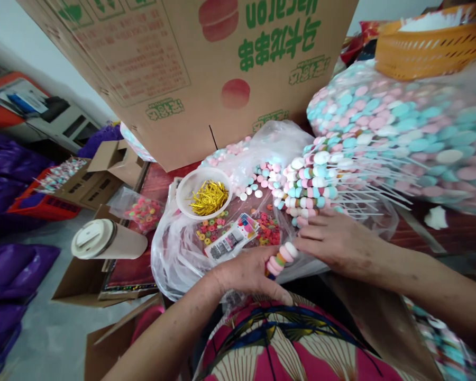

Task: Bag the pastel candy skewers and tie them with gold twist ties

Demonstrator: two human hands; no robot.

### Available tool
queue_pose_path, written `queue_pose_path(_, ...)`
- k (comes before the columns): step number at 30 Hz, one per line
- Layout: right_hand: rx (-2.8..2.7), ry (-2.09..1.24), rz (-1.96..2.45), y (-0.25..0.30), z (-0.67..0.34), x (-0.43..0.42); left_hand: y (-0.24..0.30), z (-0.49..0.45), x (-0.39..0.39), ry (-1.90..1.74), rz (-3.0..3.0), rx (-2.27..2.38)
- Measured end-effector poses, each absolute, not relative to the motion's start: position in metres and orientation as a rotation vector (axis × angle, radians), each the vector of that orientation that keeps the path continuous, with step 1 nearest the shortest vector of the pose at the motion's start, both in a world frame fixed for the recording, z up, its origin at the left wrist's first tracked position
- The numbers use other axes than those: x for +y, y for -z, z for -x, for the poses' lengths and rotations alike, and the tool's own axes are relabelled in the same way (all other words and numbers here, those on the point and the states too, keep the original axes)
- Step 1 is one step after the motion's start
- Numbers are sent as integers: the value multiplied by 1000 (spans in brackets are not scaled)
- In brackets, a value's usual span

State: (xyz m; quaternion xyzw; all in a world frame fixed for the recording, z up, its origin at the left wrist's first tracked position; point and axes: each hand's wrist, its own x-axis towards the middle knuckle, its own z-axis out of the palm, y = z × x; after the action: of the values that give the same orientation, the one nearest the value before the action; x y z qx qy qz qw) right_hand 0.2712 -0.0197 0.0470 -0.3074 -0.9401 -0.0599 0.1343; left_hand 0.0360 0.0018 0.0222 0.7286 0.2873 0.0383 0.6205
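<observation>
My left hand (254, 272) is closed around a short skewer of round candies (281, 258), with white, pink, green and orange pieces showing past the fingers. Beside its white end is my right hand (333, 238), fingers stretched out and slightly apart, thumb hidden. Its fingertips lie at the near edge of a pile of finished candy skewers (313, 185), whose white sticks point right. Under the hands, a clear plastic bag (170, 264) carries loose candy rings (267, 230), pastel candy discs (264, 177) and printed cards (234, 238). A white bowl (182, 198) contains gold twist ties (210, 197).
A tall cardboard box (206, 69) stands behind the work area. At right is a large bag of pastel candies (420, 127), with an orange basket (432, 50) above. A lidded cup (111, 241) and a small bag of rings (143, 211) are at left, near open cartons (83, 275).
</observation>
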Motion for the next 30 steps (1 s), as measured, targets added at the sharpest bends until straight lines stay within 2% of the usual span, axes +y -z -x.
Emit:
queue_pose_path(7, -2561, 225, 851, -55, -277, -9, -25, -35, 2, 3, -1155, 472)
queue_pose_path(11, -2501, 53, 837, -37, -272, -19, -9, -46, -4, -101, -1021, 562)
queue_pose_path(16, -2426, -392, 941, -4, -271, -33, -14, -40, 3, -91, -1383, 883)
queue_pose_path(21, -2223, -520, 1058, 3, -269, -33, -54, -10, 7, 112, -2030, 1034)
queue_pose_path(25, -2281, -351, 989, -3, -261, -26, -44, -4, 6, 329, -1798, 1023)
queue_pose_path(30, -2393, 141, 962, -20, -258, -24, -30, -12, 10, 247, -1482, 959)
